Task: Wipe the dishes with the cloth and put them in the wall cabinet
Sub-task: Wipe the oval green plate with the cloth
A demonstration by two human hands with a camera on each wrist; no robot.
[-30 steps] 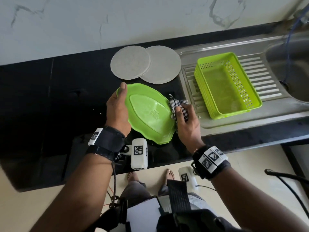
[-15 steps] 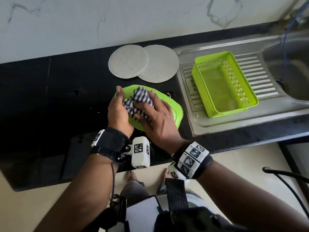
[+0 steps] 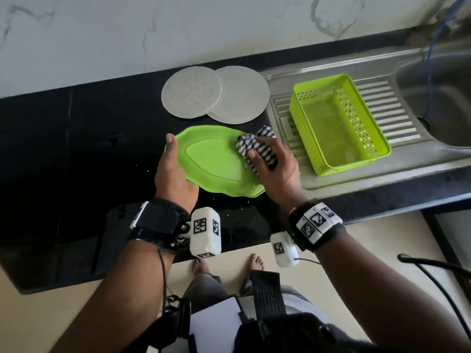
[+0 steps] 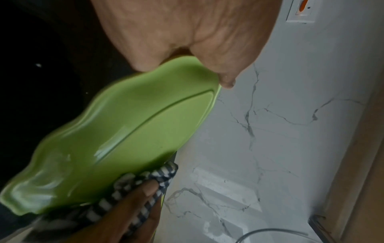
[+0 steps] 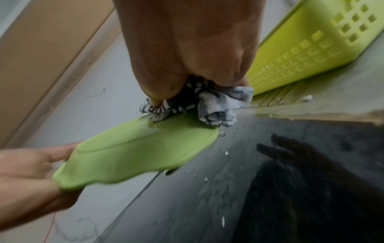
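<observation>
Cloth (image 3: 257, 149) slid to plate's (image 3: 211, 161) right end, black counter (image 3: 76, 138), marble wall (image 3: 178, 29)

Home kitchen — black counter (image 3: 63, 154), steel sink (image 3: 438, 103) with ribbed drainboard (image 3: 397, 108), marble wall (image 3: 153, 34), dish basket (image 3: 377, 138).

Count, head view. Green leaf-shaped plate (image 3: 214, 161): 1, centre of frame. Striped cloth (image 3: 257, 146): 1, at the plate's right end. Round grey discs (image 3: 192, 91): 2, overlapping, upper centre. Green perforated basket (image 3: 339, 123): 1, right of centre on the ribbed drainboard (image 3: 397, 110). Sink basin (image 3: 438, 103): 1, upper right. Hands: 2, left (image 3: 174, 174) and right (image 3: 279, 171). Black surface (image 3: 63, 138): 1.
</observation>
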